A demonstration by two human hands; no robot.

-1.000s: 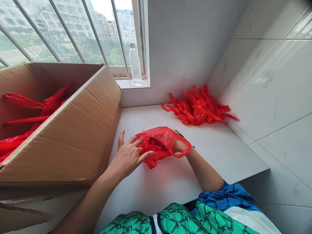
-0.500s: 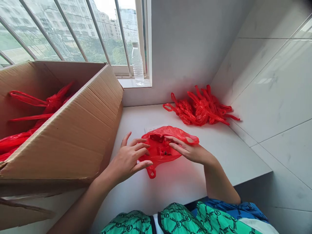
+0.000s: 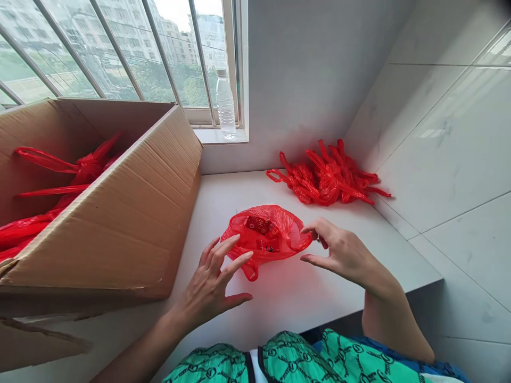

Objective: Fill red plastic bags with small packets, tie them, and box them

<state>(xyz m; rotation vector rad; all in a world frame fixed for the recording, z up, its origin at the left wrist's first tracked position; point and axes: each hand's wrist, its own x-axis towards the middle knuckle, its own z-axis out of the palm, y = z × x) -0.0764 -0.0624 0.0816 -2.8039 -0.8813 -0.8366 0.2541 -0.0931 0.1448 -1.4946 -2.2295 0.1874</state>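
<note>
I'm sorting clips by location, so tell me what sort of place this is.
Probably a corner of a home or small indoor workroom, likely above ground level: a barred window faces multi-storey buildings, and a white countertop meets a marble-look tiled wall.

A clear plastic bottle (image 3: 225, 109) with a pale cap stands upright on the white windowsill (image 3: 207, 136), near its right end. Behind it is a window (image 3: 131, 53), crossed by slanting metal bars (image 3: 158, 50). Through the glass, one can see pale buildings (image 3: 130, 32) and green trees (image 3: 194, 91). To the right comes a plain grey wall (image 3: 311, 69), which meets a wall of large, shiny tiles (image 3: 451, 159) with faint grey marks and thin dark joints.
</note>
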